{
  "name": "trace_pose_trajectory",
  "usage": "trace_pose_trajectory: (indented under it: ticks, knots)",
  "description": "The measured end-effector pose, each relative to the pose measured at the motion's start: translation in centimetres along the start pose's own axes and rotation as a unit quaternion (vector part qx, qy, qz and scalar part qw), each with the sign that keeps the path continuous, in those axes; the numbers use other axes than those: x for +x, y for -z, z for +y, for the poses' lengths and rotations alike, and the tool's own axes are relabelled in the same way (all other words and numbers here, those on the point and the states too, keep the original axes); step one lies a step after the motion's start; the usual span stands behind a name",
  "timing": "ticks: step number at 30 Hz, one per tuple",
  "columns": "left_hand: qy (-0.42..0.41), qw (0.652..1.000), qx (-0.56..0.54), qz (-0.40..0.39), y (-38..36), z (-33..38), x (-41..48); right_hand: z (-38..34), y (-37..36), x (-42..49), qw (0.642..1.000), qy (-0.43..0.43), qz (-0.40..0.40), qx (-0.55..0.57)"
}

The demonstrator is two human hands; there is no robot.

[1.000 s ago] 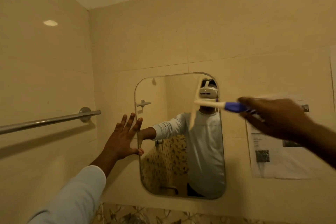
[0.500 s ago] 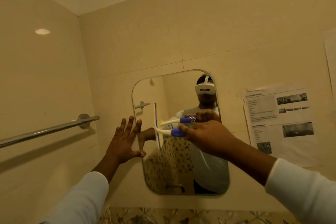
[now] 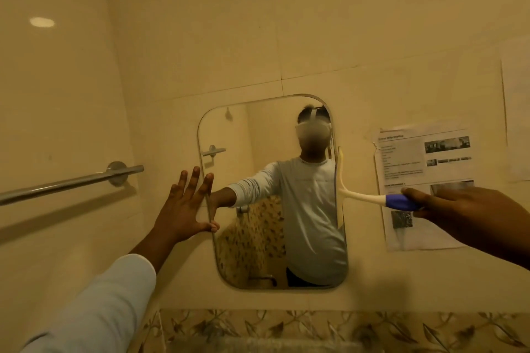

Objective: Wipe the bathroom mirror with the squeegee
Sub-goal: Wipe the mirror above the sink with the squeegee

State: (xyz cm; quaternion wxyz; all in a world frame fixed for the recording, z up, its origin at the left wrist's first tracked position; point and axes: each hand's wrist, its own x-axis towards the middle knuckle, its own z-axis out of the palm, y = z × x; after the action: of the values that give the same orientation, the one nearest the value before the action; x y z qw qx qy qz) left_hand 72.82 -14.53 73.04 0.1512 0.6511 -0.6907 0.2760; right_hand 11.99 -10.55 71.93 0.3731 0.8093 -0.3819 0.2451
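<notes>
A rounded rectangular mirror (image 3: 258, 152) hangs on the beige tiled wall ahead. My left hand (image 3: 186, 206) is spread flat, its fingertips on the mirror's left edge. My right hand (image 3: 464, 215) grips the blue handle of a white squeegee (image 3: 361, 196). The squeegee's blade stands upright against the mirror's right edge. The mirror reflects a person in a pale long-sleeved top wearing a headset.
A metal towel bar (image 3: 66, 183) runs along the left wall. A printed paper sheet (image 3: 424, 169) is stuck to the wall right of the mirror, partly behind my right hand. A leaf-patterned tile band (image 3: 315, 329) runs below.
The squeegee swept from the mirror's left part across to its right edge, and my right hand moved right with it. My left hand stayed at the mirror's left edge.
</notes>
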Motion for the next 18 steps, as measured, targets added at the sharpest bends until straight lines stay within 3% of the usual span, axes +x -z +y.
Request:
trace_pose_trajectory:
  ticks: [9,18]
  knots:
    - [-0.001,1.000,-0.003,0.007,0.0,0.0,0.0,0.5,-0.7,-2.0,0.995,-0.015,0.064,0.076]
    - [-0.006,1.000,-0.007,0.014,-0.2,-0.1,0.0,-12.4,-2.1,8.7,0.985,0.087,0.086,0.122]
